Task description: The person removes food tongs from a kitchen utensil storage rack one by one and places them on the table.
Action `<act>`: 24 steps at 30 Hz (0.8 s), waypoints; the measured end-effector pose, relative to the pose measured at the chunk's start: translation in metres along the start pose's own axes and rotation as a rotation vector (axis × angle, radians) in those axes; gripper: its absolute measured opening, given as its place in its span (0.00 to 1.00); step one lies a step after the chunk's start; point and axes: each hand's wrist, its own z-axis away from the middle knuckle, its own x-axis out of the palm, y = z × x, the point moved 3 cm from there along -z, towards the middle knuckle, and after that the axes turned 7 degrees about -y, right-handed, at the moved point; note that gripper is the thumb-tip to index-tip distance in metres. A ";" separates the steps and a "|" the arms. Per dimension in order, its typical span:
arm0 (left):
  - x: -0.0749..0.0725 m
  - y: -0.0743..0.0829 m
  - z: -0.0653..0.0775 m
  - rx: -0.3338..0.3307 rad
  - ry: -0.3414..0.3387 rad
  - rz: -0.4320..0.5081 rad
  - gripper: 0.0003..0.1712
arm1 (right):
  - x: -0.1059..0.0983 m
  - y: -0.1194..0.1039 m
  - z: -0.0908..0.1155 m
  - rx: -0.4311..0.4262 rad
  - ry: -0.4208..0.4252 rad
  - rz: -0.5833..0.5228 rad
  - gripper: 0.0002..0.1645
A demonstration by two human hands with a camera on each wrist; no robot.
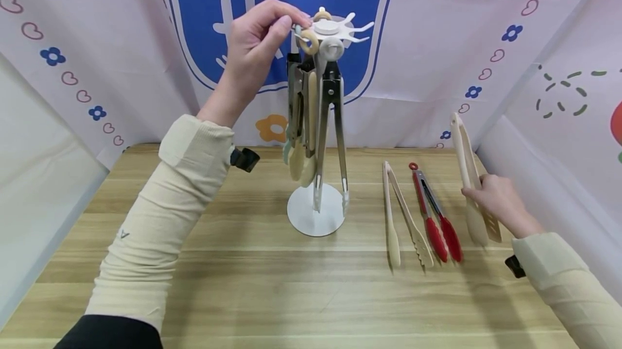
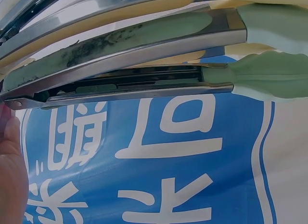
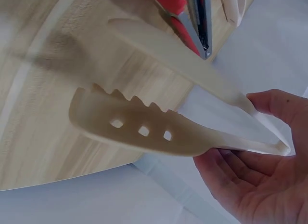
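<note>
A white utensil rack (image 1: pixel 323 29) with curved hooks and a round base stands mid-table. My left hand (image 1: pixel 255 41) is at its top left; thumb and index finger pinch the rack there, beside the rings. Mint-green tongs (image 2: pixel 144 46) hang nearest that hand, among steel-armed tongs (image 1: pixel 332 106) and cream-tipped ones. At the table's right, my right hand (image 1: pixel 500 203) grips beige tongs (image 3: pixel 139 127) between thumb and fingers, hinge end up. One of their arms has slots and a toothed edge; the other is smooth. Their two arms are spread apart.
Another pair of beige tongs (image 1: pixel 392 214) lies right of the rack. Red-tipped tongs (image 1: pixel 434 214) lie between them and my right hand. Behind the wooden table (image 1: pixel 233 295) hangs a printed cloth (image 1: pixel 131 30), and white side walls (image 1: pixel 549 160) flank it.
</note>
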 end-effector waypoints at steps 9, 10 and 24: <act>0.000 0.000 0.000 0.007 0.001 -0.010 0.13 | 0.010 0.009 0.002 0.028 -0.062 -0.001 0.21; 0.000 0.000 0.000 0.007 0.001 -0.010 0.13 | 0.011 0.010 0.002 0.030 -0.068 -0.002 0.21; 0.000 0.000 0.000 0.009 0.005 -0.003 0.13 | 0.021 0.018 0.003 0.038 -0.108 0.045 0.18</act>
